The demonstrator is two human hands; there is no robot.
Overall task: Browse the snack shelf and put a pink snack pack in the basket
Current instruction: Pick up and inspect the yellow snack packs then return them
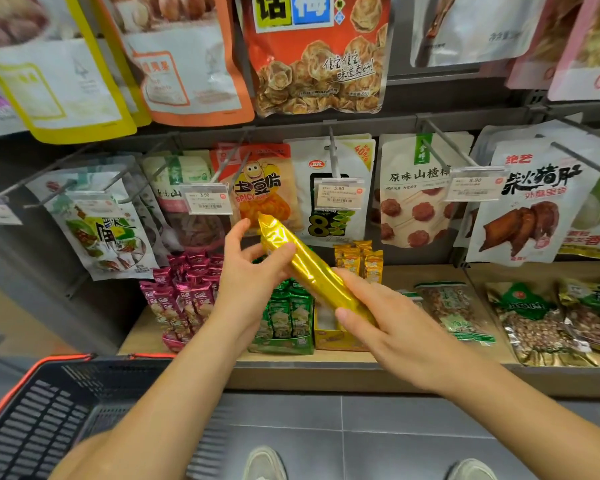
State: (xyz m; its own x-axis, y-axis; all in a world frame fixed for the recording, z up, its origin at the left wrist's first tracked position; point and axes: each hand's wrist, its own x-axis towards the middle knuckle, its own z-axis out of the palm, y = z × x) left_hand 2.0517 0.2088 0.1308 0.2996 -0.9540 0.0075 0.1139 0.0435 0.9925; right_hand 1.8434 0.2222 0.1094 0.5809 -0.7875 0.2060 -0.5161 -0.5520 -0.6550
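A long gold foil snack pack [305, 259] is held slantwise in front of the shelf by both hands. My left hand [253, 271] pinches its upper half between thumb and fingers. My right hand [385, 317] grips its lower end. Several pink snack packs [184, 292] stand in a box on the wooden shelf, just left of my left hand. The black basket [49, 410] with an orange rim sits at the lower left, below the shelf.
Green packs [284, 317] and a yellow box [333, 336] stand behind my hands. Bags of nuts [534, 320] lie on the shelf to the right. Hanging bags on metal pegs [329, 147] with price tags fill the wall above. Grey floor tiles and shoes show below.
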